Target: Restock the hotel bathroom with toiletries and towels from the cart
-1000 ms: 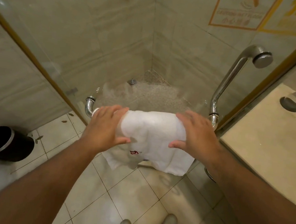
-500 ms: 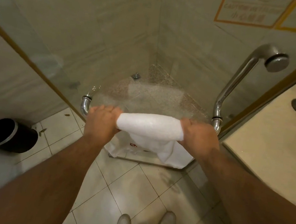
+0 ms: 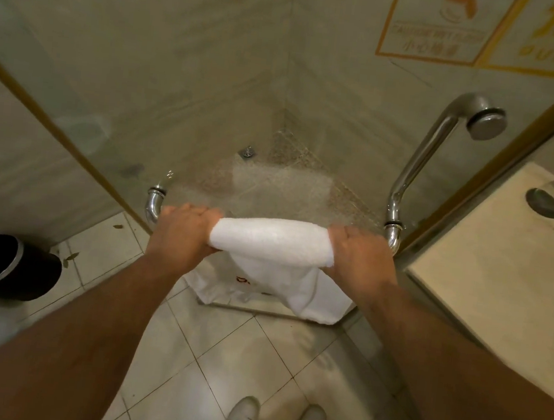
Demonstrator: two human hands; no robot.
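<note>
Finding one: the white towel [image 3: 270,240] lies folded over the chrome bar [image 3: 153,207] on the shower's glass door [image 3: 210,117]. Its top is bunched into a roll along the bar and its loose tails hang below the bar. I judge it is held this way to centre it and even the drape before release; the hanging step looks nearly done.

Finding two: my left hand [image 3: 181,230] sits at the bar's left end and my right hand [image 3: 359,256] at its right end, one against each end of the roll. Both are palm down, knuckles up, fingers curled over the far side of the bar, closed tight on the cloth ends and the bar beneath. The fingertips are hidden behind the bar, so I cannot tell how much cloth they pinch. Both forearms reach straight in, converging on the bar, wrists level.

A black bin [image 3: 6,267] stands well left of the bar and below it. A counter [image 3: 500,284] lies just right of it.
</note>
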